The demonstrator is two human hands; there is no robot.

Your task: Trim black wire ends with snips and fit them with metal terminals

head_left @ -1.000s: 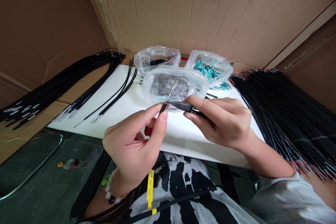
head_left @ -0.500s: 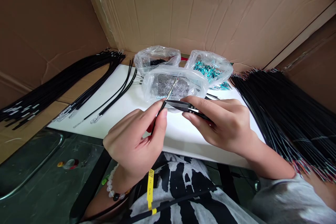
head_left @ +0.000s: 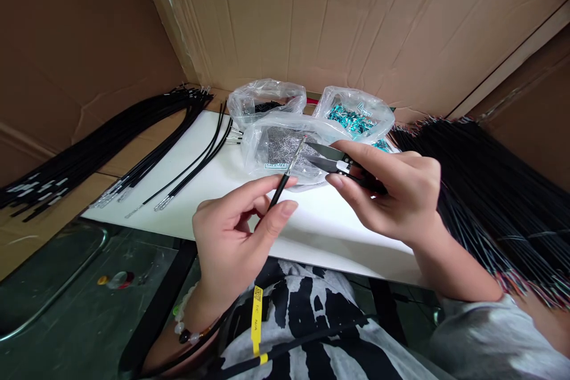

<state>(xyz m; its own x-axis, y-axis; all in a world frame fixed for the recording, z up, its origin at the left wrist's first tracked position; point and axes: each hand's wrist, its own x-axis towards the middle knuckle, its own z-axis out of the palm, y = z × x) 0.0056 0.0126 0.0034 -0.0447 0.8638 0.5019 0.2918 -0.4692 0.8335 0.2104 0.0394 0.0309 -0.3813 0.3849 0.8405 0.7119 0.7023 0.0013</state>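
Note:
Between the thumb and fingers of my left hand point(head_left: 243, 231) is a black cable point(head_left: 278, 191), its stripped silvery end pointing up and away from me. My right hand point(head_left: 392, 190) grips thread snips point(head_left: 332, 160) with black handles. Their two blades are spread apart, just right of the cable's bare end. Behind the cable end stands a clear plastic bag point(head_left: 253, 145) with a mass of fine silvery wire scraps point(head_left: 282, 145) in it.
At the back are a bag of teal foil pieces point(head_left: 351, 120) and a bag of black bits point(head_left: 267, 105). Black cables with bare ends point(head_left: 196, 166) lie left on the white board point(head_left: 320, 237). A large cable bundle point(head_left: 499, 190) fills the right side. Cardboard walls point(head_left: 285, 29) surround the table.
The snips have opened and moved up and right, off the cable where the bare part begins. My left hand has shifted slightly right, and its fingers have loosened around the cable.

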